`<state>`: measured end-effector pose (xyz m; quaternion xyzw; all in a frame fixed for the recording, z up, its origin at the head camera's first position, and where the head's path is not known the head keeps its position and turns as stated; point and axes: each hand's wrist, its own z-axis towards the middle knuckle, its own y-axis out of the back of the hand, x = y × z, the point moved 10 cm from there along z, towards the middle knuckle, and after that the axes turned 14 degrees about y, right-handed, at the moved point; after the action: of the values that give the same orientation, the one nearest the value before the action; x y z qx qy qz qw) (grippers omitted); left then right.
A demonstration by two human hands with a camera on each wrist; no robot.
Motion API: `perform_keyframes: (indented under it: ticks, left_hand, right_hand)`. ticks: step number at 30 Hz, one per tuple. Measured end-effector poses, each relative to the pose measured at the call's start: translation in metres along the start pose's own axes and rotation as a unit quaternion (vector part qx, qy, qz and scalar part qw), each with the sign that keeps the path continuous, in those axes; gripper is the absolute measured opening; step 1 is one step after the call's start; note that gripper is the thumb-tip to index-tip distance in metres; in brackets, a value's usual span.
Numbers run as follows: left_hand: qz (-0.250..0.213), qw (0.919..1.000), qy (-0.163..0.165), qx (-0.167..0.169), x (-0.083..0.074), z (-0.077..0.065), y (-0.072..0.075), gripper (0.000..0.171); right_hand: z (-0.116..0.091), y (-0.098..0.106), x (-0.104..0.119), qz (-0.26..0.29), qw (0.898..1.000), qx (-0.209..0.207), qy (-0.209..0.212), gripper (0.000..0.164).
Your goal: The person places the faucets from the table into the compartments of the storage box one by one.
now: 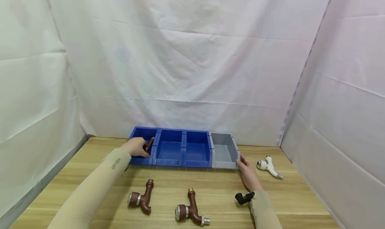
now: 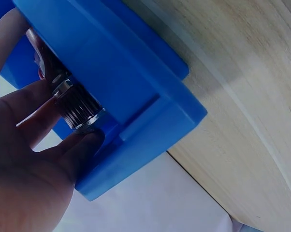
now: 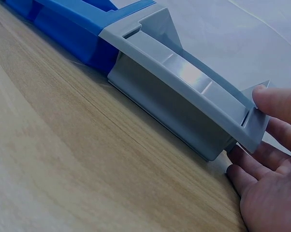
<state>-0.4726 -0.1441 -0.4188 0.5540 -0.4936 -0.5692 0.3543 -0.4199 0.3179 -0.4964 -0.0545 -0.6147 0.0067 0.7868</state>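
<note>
Inside the leftmost blue bin (image 1: 141, 131), my left hand (image 1: 136, 146) holds a brown faucet (image 1: 149, 144). The left wrist view shows the ribbed knob of that faucet (image 2: 78, 107) between the fingers, close to the bin wall; part of its body is hidden. My right hand (image 1: 249, 173) grips the front right corner of the grey bin (image 1: 226, 164) at the other end of the row. In the right wrist view, the thumb (image 3: 273, 102) lies on the grey bin's rim and the other fingers are by its side and underneath.
Two more blue bins (image 1: 169, 162) stand joined between the outer ones. Two brown faucets lie on the wooden table, one at front left (image 1: 145, 199) and one at front centre (image 1: 192, 207). A white faucet (image 1: 270, 167) lies right of my right hand. White curtains (image 1: 192, 72) surround the table.
</note>
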Motion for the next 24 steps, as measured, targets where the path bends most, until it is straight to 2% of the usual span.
perform_keyframes:
  ticks: [6, 16, 24]
  left_hand:
    - [0.01, 1.0, -0.002, 0.001, -0.0007, 0.0029, -0.0017, 0.032]
    - [0.014, 0.9999, 0.007, -0.001, -0.0035, 0.0001, 0.0005, 0.031]
    - [0.014, 0.9997, 0.018, 0.006, -0.0002, 0.0007, -0.0055, 0.032]
  right_hand:
    - [-0.0018, -0.0009, 0.002, 0.004, 1.0, 0.008, -0.005, 0.061]
    - [-0.0011, 0.0, 0.004, 0.004, 1.0, 0.008, -0.007, 0.061]
    - [-0.0017, -0.001, 0.0027, 0.0, 1.0, 0.011, -0.003, 0.061]
